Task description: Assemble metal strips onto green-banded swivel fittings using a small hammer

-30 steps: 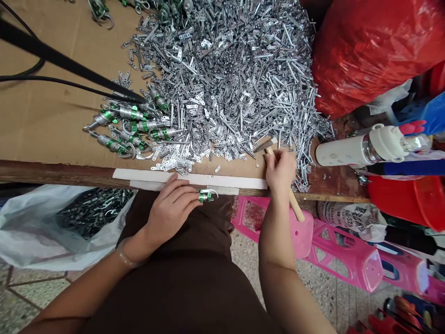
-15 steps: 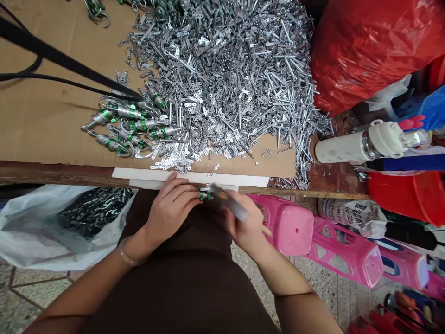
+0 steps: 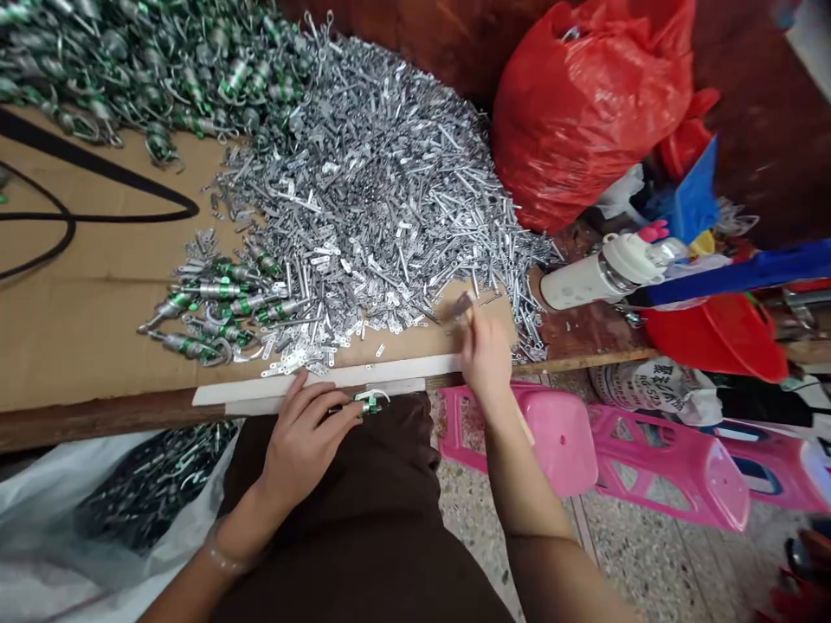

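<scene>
My left hand (image 3: 305, 437) is closed at the table edge, pinching a small green and silver metal fitting (image 3: 370, 403) between its fingertips. A curved silver hook sticks out at the fitting's right end, and its left part is hidden by my fingers. To the right, my right hand (image 3: 488, 355) is wrapped round a hammer (image 3: 463, 303). Its head is blurred over the cardboard by the metal heap, and its pale handle shows below my wrist. Under the fitting, a white strip (image 3: 351, 375) runs along the edge.
A large heap of small silver links and pins (image 3: 383, 199) covers the table's middle. Several green-silver fittings (image 3: 221, 311) lie at left, with a bigger pile (image 3: 162, 69) behind. At right stand a white bottle (image 3: 584, 277), a red bag (image 3: 584, 104) and pink stools (image 3: 562, 441).
My right hand has swung the hammer away from the fitting, forward beside the heap. My left hand still grips the fitting, whose hook now shows. The camera view has tilted up.
</scene>
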`<state>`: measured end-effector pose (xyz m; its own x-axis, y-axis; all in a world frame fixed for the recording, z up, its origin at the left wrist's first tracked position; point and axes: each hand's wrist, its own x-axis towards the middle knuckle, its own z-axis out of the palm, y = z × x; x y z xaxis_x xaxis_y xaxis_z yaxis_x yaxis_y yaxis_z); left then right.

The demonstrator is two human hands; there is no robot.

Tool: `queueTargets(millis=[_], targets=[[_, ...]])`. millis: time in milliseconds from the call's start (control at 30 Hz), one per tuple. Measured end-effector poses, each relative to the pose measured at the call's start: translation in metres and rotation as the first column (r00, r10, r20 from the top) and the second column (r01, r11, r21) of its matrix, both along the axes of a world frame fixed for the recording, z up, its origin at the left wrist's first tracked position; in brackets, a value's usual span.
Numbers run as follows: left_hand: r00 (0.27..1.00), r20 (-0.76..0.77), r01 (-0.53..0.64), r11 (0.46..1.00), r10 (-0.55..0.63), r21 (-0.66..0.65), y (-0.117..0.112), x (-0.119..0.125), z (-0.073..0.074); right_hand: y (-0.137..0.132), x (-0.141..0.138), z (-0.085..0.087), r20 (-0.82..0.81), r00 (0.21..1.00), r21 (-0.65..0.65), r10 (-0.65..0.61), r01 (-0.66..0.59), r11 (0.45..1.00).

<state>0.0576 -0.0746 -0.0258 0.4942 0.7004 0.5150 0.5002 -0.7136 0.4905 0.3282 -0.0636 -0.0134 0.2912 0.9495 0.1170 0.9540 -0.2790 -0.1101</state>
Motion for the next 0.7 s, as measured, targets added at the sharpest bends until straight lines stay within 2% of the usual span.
queueTargets(millis=[67, 133, 200, 267, 367, 433, 500, 700], targets=[[1.000, 0.004, 0.029, 0.999, -0.029, 0.023, 0.001, 0.000, 0.000, 0.021, 0.021, -0.003, 0.066, 0.990, 0.022, -0.124, 0.123, 0.992], [0.999, 0.020, 0.042, 0.999, -0.043, 0.031, 0.002, 0.000, 0.001, 0.035, 0.027, 0.000, 0.059, 0.989, 0.034, -0.138, 0.136, 0.990], [0.998, 0.048, 0.048, 0.998, -0.049, 0.032, 0.002, 0.000, 0.003, 0.039, 0.019, 0.007, 0.015, 0.995, 0.088, -0.094, 0.092, 0.992], [0.995, 0.080, 0.053, 0.998, -0.055, 0.028, 0.001, -0.001, 0.004, 0.037, 0.002, 0.015, -0.053, 0.998, 0.141, 0.019, -0.012, 0.990], [0.993, 0.101, 0.063, 0.998, -0.064, 0.008, 0.000, -0.002, 0.006, 0.034, -0.018, 0.019, -0.175, 0.946, 0.067, 0.272, -0.265, 0.962], [0.993, 0.090, 0.072, 0.997, -0.071, -0.008, -0.002, -0.003, 0.007, 0.035, -0.022, 0.017, -0.223, 0.909, -0.012, 0.351, -0.363, 0.932], [0.994, 0.081, 0.074, 0.997, -0.073, -0.014, -0.003, -0.005, 0.008, 0.038, -0.020, 0.013, -0.230, 0.905, -0.039, 0.359, -0.377, 0.925], [0.992, 0.116, 0.048, 0.998, -0.042, -0.045, -0.006, -0.008, 0.005, 0.041, -0.010, 0.010, -0.253, 0.929, -0.064, 0.271, -0.296, 0.953]])
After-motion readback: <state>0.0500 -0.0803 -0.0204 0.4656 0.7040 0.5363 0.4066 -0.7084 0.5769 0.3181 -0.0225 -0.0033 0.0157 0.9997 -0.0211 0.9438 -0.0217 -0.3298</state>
